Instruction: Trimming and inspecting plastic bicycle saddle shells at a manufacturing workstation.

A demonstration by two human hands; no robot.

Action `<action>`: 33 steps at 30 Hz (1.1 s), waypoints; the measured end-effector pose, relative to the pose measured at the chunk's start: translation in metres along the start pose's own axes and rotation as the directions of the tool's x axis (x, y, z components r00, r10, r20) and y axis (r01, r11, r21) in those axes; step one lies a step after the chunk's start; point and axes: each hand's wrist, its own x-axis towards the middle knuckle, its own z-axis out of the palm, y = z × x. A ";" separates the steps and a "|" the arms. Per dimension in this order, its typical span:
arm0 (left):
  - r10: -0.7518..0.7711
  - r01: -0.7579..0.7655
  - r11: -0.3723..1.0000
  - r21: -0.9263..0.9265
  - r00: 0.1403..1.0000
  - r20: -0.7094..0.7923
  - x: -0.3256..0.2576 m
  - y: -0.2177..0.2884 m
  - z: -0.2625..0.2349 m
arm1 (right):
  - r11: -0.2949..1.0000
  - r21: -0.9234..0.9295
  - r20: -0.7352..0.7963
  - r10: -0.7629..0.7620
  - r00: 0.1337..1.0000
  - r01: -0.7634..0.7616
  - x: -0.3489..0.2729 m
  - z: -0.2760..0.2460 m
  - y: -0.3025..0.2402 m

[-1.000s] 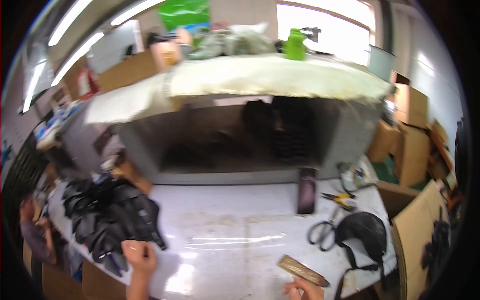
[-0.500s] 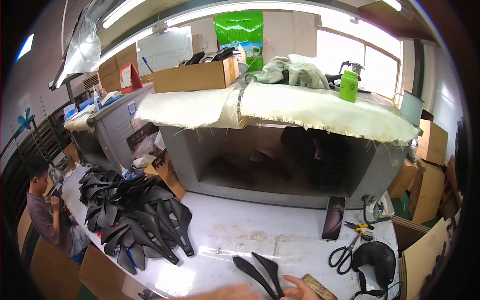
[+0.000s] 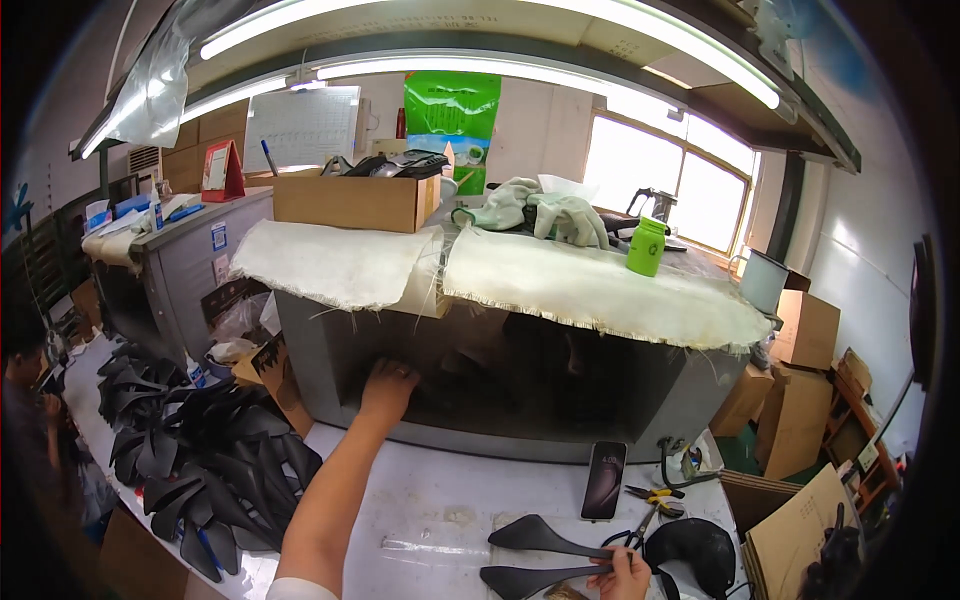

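My left hand (image 3: 389, 388) reaches into the dark opening of a grey metal cabinet (image 3: 310, 345), back of the hand up. Its fingertips are lost in the shadow, so whether they hold anything cannot be made out. Low over the white table, my right hand (image 3: 626, 576) is closed on the narrow ends of two black blade-shaped pieces, an upper one (image 3: 545, 537) and a lower one (image 3: 530, 578). Their wide ends point left, spread apart. Black-handled scissors (image 3: 640, 530) lie just beyond that hand.
At left spreads a heap of similar black pieces (image 3: 215, 470). A phone (image 3: 604, 482) leans on the cabinet, near yellow-handled pliers (image 3: 655, 493) and a black curved item (image 3: 692, 555). Atop the cabinet are a cardboard box (image 3: 345, 203), gloves (image 3: 560, 215) and a green bottle (image 3: 646, 247). A person (image 3: 30, 420) is far left.
My left hand has gone from the table's front edge up into the cabinet opening. The two black pieces have turned to point left in my right hand. The view has shifted rightward and up.
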 end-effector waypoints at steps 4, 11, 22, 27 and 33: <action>-0.299 0.050 0.859 -0.510 0.858 -0.418 -0.030 0.023 -0.057 | 0.210 0.856 0.183 0.731 0.657 -0.472 0.051 0.027 -0.002; -0.618 0.141 -0.571 -0.809 0.575 0.537 -0.174 0.090 -0.059 | -0.101 0.843 0.503 0.500 0.705 -0.529 0.189 0.173 -0.108; -0.147 0.240 -0.830 -0.503 0.777 0.612 -0.202 0.104 -0.052 | 0.017 0.945 0.229 0.675 0.701 -0.325 0.257 0.217 -0.063; -0.125 0.243 -0.831 -0.500 0.794 0.594 -0.204 0.105 -0.047 | 0.000 0.973 0.173 0.661 0.730 -0.230 0.284 0.219 -0.038; -0.097 0.261 -0.827 -0.499 0.806 0.584 -0.199 0.108 -0.045 | -0.171 0.923 0.378 0.576 0.724 -0.346 0.310 0.212 -0.013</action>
